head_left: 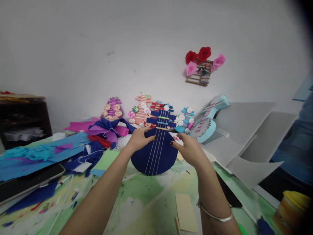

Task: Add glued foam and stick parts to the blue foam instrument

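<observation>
A dark blue paper lute (162,153) stands upright in front of me, its round body resting on the table. White strings run down its front, and small green, blue and yellow bars cross the neck. My left hand (140,140) grips the upper left edge of the body, thumb on the front and fingers partly hidden behind. At the upper right edge, my right hand (189,147) pinches the lute between thumb and fingers; its fingertips are partly out of sight. A bracelet (215,212) circles my right wrist.
Finished paper lutes (112,107) with paper flowers lean along the wall. Coloured paper (102,130) and fabric-like scraps heap at left, near a dark phone (31,181). White boards (244,137) stand at right. A yellow-lidded tub (290,209) and cream card (186,212) lie nearer.
</observation>
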`<state>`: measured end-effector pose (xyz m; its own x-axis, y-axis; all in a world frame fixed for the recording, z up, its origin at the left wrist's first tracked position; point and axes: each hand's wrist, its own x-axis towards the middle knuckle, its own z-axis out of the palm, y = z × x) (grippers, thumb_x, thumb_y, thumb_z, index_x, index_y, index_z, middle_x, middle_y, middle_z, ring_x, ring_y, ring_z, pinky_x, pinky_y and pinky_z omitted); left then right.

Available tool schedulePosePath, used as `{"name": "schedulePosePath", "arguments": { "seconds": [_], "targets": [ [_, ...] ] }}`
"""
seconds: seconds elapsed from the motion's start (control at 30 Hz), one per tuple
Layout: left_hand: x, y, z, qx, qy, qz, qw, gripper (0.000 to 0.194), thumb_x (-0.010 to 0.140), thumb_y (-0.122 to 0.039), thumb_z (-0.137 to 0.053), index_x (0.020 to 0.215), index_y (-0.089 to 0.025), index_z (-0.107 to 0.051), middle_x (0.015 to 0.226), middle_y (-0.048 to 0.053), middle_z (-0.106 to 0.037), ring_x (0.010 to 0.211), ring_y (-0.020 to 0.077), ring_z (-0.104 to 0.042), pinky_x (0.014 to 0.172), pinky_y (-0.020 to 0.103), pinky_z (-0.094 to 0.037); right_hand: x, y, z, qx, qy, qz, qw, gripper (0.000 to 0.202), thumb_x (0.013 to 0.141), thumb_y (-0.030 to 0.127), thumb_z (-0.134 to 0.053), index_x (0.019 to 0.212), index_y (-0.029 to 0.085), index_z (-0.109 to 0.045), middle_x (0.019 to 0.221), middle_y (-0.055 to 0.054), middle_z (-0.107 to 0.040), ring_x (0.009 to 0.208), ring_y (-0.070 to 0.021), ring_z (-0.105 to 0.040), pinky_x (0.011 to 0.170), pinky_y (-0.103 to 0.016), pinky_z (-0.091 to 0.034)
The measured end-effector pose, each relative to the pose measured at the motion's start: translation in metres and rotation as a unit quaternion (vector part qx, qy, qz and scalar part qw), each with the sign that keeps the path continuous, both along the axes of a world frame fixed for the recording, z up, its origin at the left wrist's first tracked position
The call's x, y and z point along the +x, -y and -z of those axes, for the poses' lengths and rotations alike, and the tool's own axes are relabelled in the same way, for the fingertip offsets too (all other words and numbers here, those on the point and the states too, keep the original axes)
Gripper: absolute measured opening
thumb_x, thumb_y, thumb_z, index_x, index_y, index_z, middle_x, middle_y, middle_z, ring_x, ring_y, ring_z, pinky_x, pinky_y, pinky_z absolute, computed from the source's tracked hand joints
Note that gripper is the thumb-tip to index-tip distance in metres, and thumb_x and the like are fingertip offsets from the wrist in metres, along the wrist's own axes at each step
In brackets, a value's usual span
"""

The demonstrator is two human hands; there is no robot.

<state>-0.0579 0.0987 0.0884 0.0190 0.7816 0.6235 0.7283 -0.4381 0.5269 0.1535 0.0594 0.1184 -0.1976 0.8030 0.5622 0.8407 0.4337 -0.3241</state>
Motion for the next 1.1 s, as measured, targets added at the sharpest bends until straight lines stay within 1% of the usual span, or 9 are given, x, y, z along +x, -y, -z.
{"name": "schedulePosePath", "arguments": {
  "seconds": [0.07,0.2,0.37,0.47,0.57,0.63,0.77,0.97,1.1],
  "targets": [
    [0.002,0.000,0.000,0.012,0.006,-0.009,1.000,0.034,0.075,-0.047,-0.056,0.090,-0.020,-0.070,0.089,0.007,-0.071,0.083,0.0243,-0.064,0.071,0.030,-0.046,-0.006,-0.012,0.006,0.018,-0.024,0.001,1.000,0.025,0.078,0.030,-0.060,0.099,0.017,-0.066,0.099,-0.013,-0.069,0.092,-0.0294,-0.063,0.073,-0.036,-0.046],
    [0.010,0.002,-0.001,0.031,0.009,-0.067,0.997,0.046,0.078,-0.056,-0.047,0.066,-0.018,-0.068,0.061,0.004,-0.066,0.061,0.0183,-0.058,0.053,0.025,-0.036,-0.013,-0.031,0.017,0.030,-0.089,-0.048,0.994,0.023,0.081,0.028,-0.055,0.098,0.018,-0.067,0.098,-0.011,-0.070,0.089,-0.0250,-0.065,0.076,-0.034,-0.046],
    [0.016,0.007,-0.003,0.029,0.019,-0.101,0.994,0.054,0.077,-0.060,-0.045,0.047,-0.017,-0.058,0.046,0.001,-0.056,0.048,0.0138,-0.051,0.046,0.025,-0.027,-0.017,-0.038,0.022,0.037,-0.160,-0.091,0.982,0.021,0.082,0.029,-0.052,0.086,0.020,-0.070,0.083,-0.006,-0.073,0.077,-0.0214,-0.066,0.069,-0.030,-0.046],
    [0.019,0.007,-0.003,0.029,0.037,-0.091,0.995,0.049,0.075,-0.057,-0.050,0.050,-0.017,-0.062,0.051,0.003,-0.062,0.053,0.0156,-0.056,0.049,0.025,-0.034,-0.019,-0.037,0.022,0.050,-0.203,-0.101,0.973,0.021,0.081,0.032,-0.054,0.081,0.019,-0.071,0.078,-0.005,-0.072,0.072,-0.0205,-0.065,0.067,-0.030,-0.046],
    [0.025,0.009,-0.003,0.061,0.082,-0.055,0.993,0.036,0.073,-0.051,-0.058,0.071,-0.017,-0.070,0.072,0.006,-0.071,0.068,0.0194,-0.064,0.063,0.026,-0.044,-0.024,-0.036,0.024,0.056,-0.253,-0.117,0.959,0.024,0.080,0.035,-0.055,0.078,0.017,-0.071,0.077,-0.006,-0.072,0.068,-0.0203,-0.064,0.063,-0.029,-0.047],
    [0.030,0.012,-0.005,0.092,0.116,-0.024,0.989,0.032,0.072,-0.045,-0.062,0.083,-0.017,-0.071,0.085,0.007,-0.073,0.078,0.0206,-0.065,0.072,0.028,-0.048,-0.027,-0.035,0.026,0.055,-0.284,-0.128,0.949,0.025,0.079,0.037,-0.056,0.078,0.017,-0.071,0.076,-0.006,-0.073,0.065,-0.0198,-0.064,0.062,-0.029,-0.047],
    [0.035,0.018,-0.008,0.092,0.162,0.030,0.982,0.025,0.073,-0.035,-0.063,0.084,-0.015,-0.072,0.088,0.008,-0.073,0.082,0.0220,-0.067,0.074,0.031,-0.050,-0.032,-0.034,0.029,0.066,-0.289,-0.144,0.944,0.027,0.081,0.037,-0.053,0.077,0.019,-0.072,0.080,-0.005,-0.073,0.065,-0.0189,-0.062,0.062,-0.028,-0.047],
    [0.034,0.020,-0.008,0.081,0.197,0.019,0.977,0.027,0.071,-0.034,-0.067,0.088,-0.014,-0.073,0.091,0.008,-0.073,0.085,0.0250,-0.067,0.075,0.033,-0.052,-0.032,-0.030,0.029,0.099,-0.259,-0.127,0.952,0.030,0.081,0.037,-0.053,0.073,0.018,-0.074,0.072,-0.002,-0.072,0.060,-0.0172,-0.059,0.056,-0.026,-0.041],
    [0.035,0.020,-0.007,0.085,0.184,0.005,0.979,0.026,0.071,-0.034,-0.066,0.087,-0.014,-0.073,0.090,0.007,-0.073,0.084,0.0243,-0.067,0.074,0.032,-0.052,-0.033,-0.029,0.028,0.100,-0.245,-0.119,0.957,0.032,0.082,0.039,-0.051,0.070,0.018,-0.073,0.068,-0.001,-0.070,0.059,-0.0168,-0.059,0.055,-0.025,-0.040]
  ]
}}
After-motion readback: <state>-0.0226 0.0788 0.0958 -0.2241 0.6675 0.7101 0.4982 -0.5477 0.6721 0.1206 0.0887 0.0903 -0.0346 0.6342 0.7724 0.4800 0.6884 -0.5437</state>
